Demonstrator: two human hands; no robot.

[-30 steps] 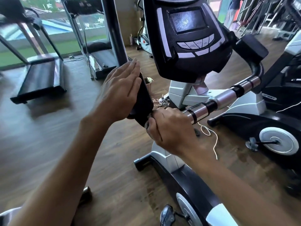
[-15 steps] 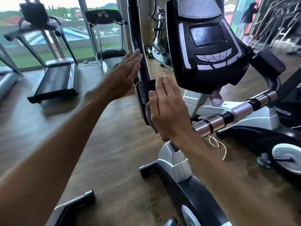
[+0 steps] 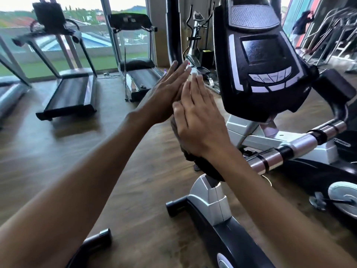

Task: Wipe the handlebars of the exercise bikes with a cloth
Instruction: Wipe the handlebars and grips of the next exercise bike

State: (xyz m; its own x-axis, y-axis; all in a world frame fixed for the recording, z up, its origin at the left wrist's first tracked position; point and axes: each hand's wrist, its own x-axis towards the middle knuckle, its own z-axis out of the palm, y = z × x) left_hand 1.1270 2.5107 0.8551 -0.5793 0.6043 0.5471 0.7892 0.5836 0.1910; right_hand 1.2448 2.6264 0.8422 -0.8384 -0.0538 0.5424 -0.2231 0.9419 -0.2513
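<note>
An exercise bike with a black console stands before me. Its handlebar is chrome with black bands and ends near me in a black padded grip. My right hand lies flat with straight fingers over a grey cloth, pressing it against that padded end. Only an edge of the cloth shows under the palm. My left hand is flat and straight on the far side of the same pad, fingers pointing up. The pad is mostly hidden between both hands.
Two treadmills stand by the windows at the left, a third nearer the middle. Another bike's flywheel is at the right. A black bike foot lies low left. A person stands far right by racks. Wooden floor lies between.
My right hand has gone from gripping low on the pad to lying flat and sliding up it with the cloth. My left hand came off the pad and is back beside it. The view tilted up.
</note>
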